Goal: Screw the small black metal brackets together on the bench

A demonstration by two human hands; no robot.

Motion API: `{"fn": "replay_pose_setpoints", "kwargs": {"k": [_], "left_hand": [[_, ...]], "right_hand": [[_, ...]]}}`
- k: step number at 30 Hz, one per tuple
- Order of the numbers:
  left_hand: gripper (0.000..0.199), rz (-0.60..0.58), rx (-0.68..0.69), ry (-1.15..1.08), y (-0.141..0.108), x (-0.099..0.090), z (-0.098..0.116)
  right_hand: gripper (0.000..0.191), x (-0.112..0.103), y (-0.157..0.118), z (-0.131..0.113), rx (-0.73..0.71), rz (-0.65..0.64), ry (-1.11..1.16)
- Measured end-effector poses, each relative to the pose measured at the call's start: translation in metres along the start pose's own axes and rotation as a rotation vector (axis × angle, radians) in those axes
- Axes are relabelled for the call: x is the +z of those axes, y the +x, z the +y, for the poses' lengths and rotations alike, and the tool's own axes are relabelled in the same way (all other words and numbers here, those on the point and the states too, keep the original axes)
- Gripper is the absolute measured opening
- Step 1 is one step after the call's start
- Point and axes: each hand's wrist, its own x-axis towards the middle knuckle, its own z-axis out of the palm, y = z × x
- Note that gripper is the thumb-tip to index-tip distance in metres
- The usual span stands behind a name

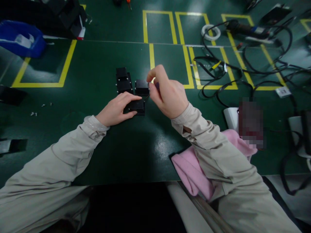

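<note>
Several small black blocks with silvery screws along their sides sit together on the green table. My left hand (118, 109) has its thumb and fingers around the nearest black block (136, 105), gripping its left part. Just right of the blocks, my right hand (167, 92) is closed in a pinch beside another black block (142, 86); a thin dark piece shows below its fingertips, too small to make out. Two more blocks, an upper one (121, 72) and a lower one (124, 86), stand behind my left hand.
Loose screws (34, 114) lie at the left, below a blue bin (21, 38). Black cables (216, 77), a white tape roll (211, 32) and a dark tool (247, 29) are at the right. A pink cloth (191, 171) lies under my right forearm.
</note>
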Motion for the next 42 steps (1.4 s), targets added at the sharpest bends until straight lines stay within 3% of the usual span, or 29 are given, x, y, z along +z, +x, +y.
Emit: {"fn": "replay_pose_setpoints", "kwargs": {"k": [6, 13, 21, 29, 35, 42], "left_hand": [[0.046, 0.01, 0.025, 0.005, 0.0, -0.0001, 0.0], [0.046, 0.005, 0.014, 0.005, 0.0, -0.0005, 0.0006], [0.046, 0.024, 0.035, 0.003, -0.0002, 0.0008, -0.0007], [0.047, 0.007, 0.02, 0.001, 0.0006, -0.0004, 0.0003], [0.046, 0.017, 0.026, 0.001, 0.0002, 0.0001, -0.0001], [0.047, 0.013, 0.015, -0.007, 0.0, 0.0004, 0.0001]], "right_hand": [[0.046, -0.0014, -0.0011, 0.0011, -0.035, -0.008, -0.01], [0.036, -0.0026, 0.0027, -0.002, 0.039, -0.069, -0.021], [0.049, -0.0015, -0.0005, 0.0014, -0.033, -0.01, -0.022], [0.039, -0.0013, 0.0004, -0.0008, 0.0, -0.013, -0.019], [0.043, -0.0016, 0.0002, 0.0004, -0.017, -0.028, -0.029], [0.031, 0.0005, 0.0001, 0.0009, 0.002, 0.028, -0.034]]}}
